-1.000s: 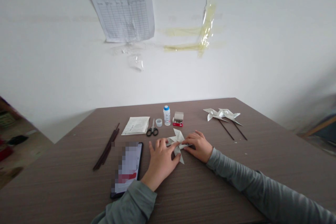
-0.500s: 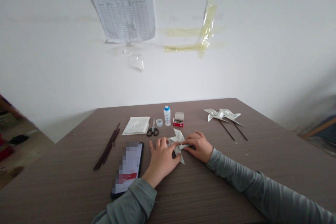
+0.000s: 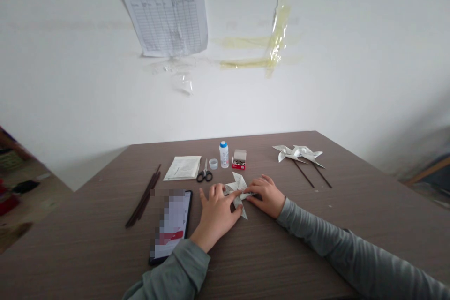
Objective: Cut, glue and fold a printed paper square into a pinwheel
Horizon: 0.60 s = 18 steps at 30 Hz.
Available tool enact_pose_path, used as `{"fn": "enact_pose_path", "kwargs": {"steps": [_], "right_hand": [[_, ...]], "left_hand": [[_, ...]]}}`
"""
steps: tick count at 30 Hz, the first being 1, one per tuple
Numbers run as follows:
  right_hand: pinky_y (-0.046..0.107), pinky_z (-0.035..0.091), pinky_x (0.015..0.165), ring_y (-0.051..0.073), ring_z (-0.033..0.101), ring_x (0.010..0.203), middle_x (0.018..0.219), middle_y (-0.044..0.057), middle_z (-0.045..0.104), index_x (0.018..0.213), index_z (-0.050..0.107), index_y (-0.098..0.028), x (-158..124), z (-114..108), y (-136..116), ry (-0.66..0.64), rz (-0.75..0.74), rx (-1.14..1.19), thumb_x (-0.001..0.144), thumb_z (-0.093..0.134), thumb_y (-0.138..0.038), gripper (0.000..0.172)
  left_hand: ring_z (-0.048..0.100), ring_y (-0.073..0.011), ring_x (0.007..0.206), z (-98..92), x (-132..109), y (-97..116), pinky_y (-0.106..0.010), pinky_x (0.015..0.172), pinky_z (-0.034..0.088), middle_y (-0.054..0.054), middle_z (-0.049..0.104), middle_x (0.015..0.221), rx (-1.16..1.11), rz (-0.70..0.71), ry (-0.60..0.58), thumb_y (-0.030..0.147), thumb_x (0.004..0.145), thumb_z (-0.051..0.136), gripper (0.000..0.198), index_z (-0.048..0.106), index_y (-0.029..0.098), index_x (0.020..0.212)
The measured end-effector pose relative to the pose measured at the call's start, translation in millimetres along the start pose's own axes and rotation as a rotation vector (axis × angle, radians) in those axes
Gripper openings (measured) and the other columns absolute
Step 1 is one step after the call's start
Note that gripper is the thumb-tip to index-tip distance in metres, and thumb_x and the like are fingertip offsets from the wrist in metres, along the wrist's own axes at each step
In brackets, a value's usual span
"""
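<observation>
A folded paper pinwheel point(image 3: 239, 180) made of printed paper lies on the wooden-look table point(image 3: 84, 253), its blades pointing several ways. My left hand point(image 3: 216, 211) presses on it from the near side, with the thumb and fingertips on its blades. My right hand point(image 3: 267, 196) comes in from the right, and its fingertips pinch the pinwheel's centre. The hands hide that centre and part of the blades.
Beyond the hands stand black scissors point(image 3: 204, 174), a white glue bottle point(image 3: 224, 154) and a red pin box point(image 3: 239, 160). To the left lie a printed sheet point(image 3: 182, 168), dark sticks point(image 3: 143, 199) and a phone point(image 3: 171, 227). Two paper pinwheels on sticks point(image 3: 298, 153) lie far right.
</observation>
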State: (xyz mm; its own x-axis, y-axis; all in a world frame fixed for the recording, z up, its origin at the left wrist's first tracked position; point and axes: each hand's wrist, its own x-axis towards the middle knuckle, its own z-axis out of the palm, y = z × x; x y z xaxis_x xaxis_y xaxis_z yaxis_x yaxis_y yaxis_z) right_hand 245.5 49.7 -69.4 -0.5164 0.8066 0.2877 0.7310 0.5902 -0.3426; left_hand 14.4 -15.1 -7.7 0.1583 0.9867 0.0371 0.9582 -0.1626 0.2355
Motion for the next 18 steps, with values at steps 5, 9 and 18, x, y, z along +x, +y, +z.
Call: {"fn": "enact_pose_path", "kwargs": {"steps": [5, 9, 18], "right_hand": [[0.077, 0.050, 0.149, 0.033, 0.088, 0.135, 0.133, 0.011, 0.096, 0.143, 0.099, -0.032, 0, -2, -3, -0.025, 0.022, 0.011, 0.120, 0.082, -0.020, 0.031], [0.077, 0.050, 0.148, 0.034, 0.088, 0.133, 0.132, 0.011, 0.096, 0.138, 0.100, -0.033, 0, -3, -4, -0.012, 0.026, -0.002, 0.120, 0.083, -0.022, 0.027], [0.070, 0.054, 0.145, 0.034, 0.084, 0.132, 0.131, 0.011, 0.092, 0.147, 0.101, -0.037, 3, -2, -15, -0.025, 0.028, -0.091, 0.126, 0.080, -0.030, 0.031]], "left_hand": [[0.067, -0.0482, 0.172, 5.7, 2, -3, -0.097, 0.154, 0.033, -0.014, 0.081, 0.168, 0.008, -0.004, 0.011, 0.030, 0.113, 0.091, 0.055, 0.092, 0.048, 0.166], [0.069, -0.0471, 0.169, 12.6, 1, -8, -0.090, 0.155, 0.038, -0.016, 0.083, 0.165, 0.021, -0.017, 0.065, 0.032, 0.111, 0.092, 0.059, 0.089, 0.037, 0.169], [0.070, -0.0494, 0.168, 9.6, -2, -6, -0.094, 0.152, 0.040, -0.017, 0.084, 0.165, 0.023, 0.002, 0.078, 0.031, 0.111, 0.090, 0.053, 0.090, 0.033, 0.165]]}}
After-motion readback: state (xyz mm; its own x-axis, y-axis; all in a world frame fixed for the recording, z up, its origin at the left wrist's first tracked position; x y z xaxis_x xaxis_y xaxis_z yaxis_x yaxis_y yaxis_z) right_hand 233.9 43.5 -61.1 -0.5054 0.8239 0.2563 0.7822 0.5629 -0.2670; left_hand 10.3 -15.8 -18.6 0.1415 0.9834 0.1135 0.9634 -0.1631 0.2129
